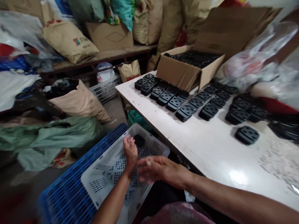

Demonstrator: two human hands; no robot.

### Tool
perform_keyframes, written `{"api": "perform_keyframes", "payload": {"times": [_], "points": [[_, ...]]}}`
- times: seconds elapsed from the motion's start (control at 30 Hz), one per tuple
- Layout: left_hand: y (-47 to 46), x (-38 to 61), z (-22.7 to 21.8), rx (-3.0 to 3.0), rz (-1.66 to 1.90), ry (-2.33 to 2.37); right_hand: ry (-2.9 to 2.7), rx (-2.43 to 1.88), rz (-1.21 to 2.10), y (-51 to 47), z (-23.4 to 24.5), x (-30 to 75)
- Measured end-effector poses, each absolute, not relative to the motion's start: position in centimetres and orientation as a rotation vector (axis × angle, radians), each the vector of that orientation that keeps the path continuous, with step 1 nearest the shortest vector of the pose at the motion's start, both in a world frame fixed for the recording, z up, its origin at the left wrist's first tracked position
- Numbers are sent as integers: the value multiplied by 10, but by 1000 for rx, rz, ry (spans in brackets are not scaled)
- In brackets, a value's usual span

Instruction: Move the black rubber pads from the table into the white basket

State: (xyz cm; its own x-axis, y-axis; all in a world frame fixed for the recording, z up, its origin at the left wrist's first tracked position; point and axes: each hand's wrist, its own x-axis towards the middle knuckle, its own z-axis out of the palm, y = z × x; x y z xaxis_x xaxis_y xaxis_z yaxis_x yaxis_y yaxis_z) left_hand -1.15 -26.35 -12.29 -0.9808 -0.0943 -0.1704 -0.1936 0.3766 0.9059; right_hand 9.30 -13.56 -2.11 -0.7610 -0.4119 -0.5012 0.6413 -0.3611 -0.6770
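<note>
Left hand (130, 153) open, palm up, fingers loosely curved, nothing visibly held, above a white perforated plastic crate (161, 148) sitting on a blue plastic crate (67, 193), lower centre. Right hand (158, 169) open, fingers extended, empty, just beside the left. Black plastic piece (139, 140) lying in the white crate, near the left fingertips. More black socket plates (184, 112) in rows across a white table (210, 149), right of frame; further plates packed in a cardboard box (177, 73), upper centre.
</note>
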Motion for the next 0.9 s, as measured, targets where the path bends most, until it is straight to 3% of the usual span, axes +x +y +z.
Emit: {"api": "perform_keyframes", "payload": {"times": [0.1, 0.23, 0.37, 0.57, 0.9], "points": [[-232, -15, -69, 212, 1923, 2484, 1446, 411, -2155, -84, 8, 113], [-162, -32, -29, 552, 1767, 2233, 1670, 907, -2383, -13, 0, 104], [-99, -48, -27, 334, 1622, 2104, 1804, 1277, -2570, 30, -9, 71], [-72, -48, -31, 379, 1556, 2200, 1757, 1235, -2610, 57, -1, 44], [-62, -45, -9, 727, 963, 2731, 2195, 1279, -2191, 66, 6, 36]]}}
